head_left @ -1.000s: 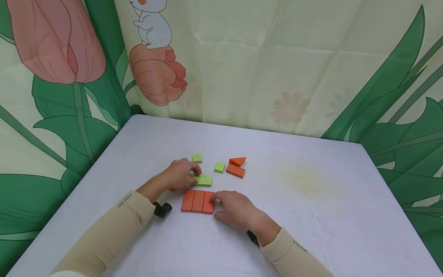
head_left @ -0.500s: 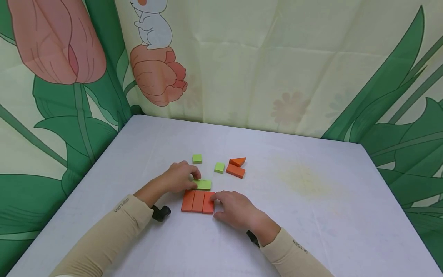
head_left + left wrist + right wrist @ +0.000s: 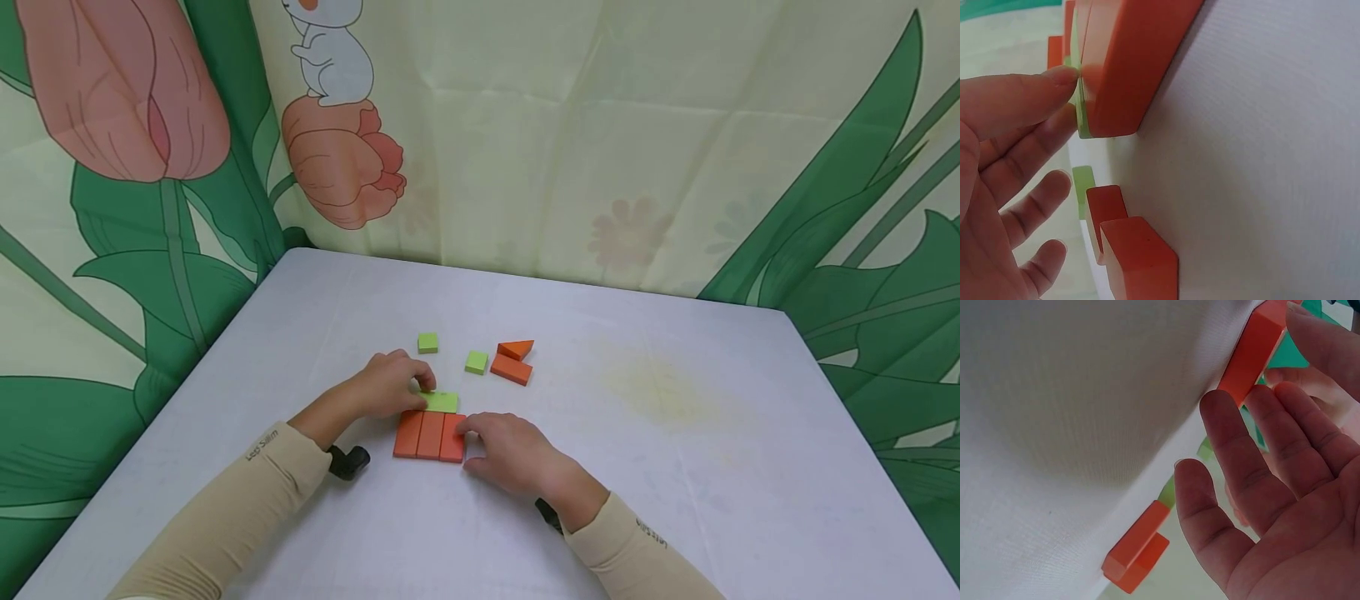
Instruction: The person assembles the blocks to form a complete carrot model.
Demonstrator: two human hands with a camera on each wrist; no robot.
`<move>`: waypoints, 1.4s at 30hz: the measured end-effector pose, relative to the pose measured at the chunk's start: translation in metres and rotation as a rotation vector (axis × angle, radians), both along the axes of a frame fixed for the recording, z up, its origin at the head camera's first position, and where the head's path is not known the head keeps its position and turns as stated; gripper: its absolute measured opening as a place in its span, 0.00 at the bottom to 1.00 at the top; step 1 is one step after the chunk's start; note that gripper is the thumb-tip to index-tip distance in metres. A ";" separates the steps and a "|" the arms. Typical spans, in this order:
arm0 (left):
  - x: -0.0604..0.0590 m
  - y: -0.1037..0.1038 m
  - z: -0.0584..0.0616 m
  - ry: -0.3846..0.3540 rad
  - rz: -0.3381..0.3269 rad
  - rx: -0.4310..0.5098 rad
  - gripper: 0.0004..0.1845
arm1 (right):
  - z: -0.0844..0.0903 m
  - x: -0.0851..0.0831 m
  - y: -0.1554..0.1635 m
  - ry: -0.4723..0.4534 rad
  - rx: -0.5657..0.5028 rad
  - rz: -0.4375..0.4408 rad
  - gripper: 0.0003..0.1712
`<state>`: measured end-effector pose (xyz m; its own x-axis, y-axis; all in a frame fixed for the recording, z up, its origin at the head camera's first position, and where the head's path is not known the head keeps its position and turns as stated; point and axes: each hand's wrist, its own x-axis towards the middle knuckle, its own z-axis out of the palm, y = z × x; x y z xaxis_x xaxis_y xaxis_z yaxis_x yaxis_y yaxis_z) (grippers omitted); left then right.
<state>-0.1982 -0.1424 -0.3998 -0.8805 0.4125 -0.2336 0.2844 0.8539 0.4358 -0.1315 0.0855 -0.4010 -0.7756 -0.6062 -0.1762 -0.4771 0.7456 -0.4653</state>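
Three flat orange-red blocks (image 3: 430,435) lie side by side on the table. A longer light-green block (image 3: 442,402) lies along their far edge. My left hand (image 3: 386,385) pinches the green block's left end between thumb and fingers, as the left wrist view shows. My right hand (image 3: 517,454) rests at the row's right side, its fingertips touching the rightmost block. Its fingers are mostly straight in the right wrist view. Two more orange-red blocks (image 3: 1141,256) appear near the left hand in the left wrist view; the head view does not show them, with the hand in front.
Behind the row lie two small green square blocks (image 3: 476,362) (image 3: 427,342). To their right are an orange triangular block (image 3: 515,349) and an orange rectangular block (image 3: 512,369). A white cloth covers the table (image 3: 637,467), and a printed curtain (image 3: 525,150) hangs beyond its far edge.
The left hand has drawn the green block toward the body, from a small gap behind the orange-red row to against its far edge. The right hand has stayed in place.
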 end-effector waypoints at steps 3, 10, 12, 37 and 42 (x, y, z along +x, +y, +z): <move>0.000 0.000 0.001 0.000 -0.007 0.001 0.07 | 0.000 0.000 0.000 -0.005 0.000 -0.004 0.22; -0.004 -0.005 0.003 -0.008 0.022 0.064 0.14 | -0.001 0.000 0.000 -0.001 0.006 -0.004 0.22; -0.007 -0.008 0.005 -0.003 0.047 0.090 0.17 | 0.000 0.000 0.000 0.007 0.009 0.000 0.21; -0.065 -0.011 -0.007 -0.068 0.138 0.116 0.25 | -0.007 -0.004 -0.011 0.069 0.051 -0.039 0.27; -0.064 -0.013 -0.010 -0.059 0.154 0.122 0.22 | -0.006 -0.004 -0.012 0.070 0.059 -0.046 0.27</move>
<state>-0.2618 -0.1551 -0.4093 -0.9214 0.3029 -0.2434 0.1256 0.8249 0.5511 -0.1355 0.0738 -0.4071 -0.8141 -0.5596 -0.1551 -0.4712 0.7926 -0.3870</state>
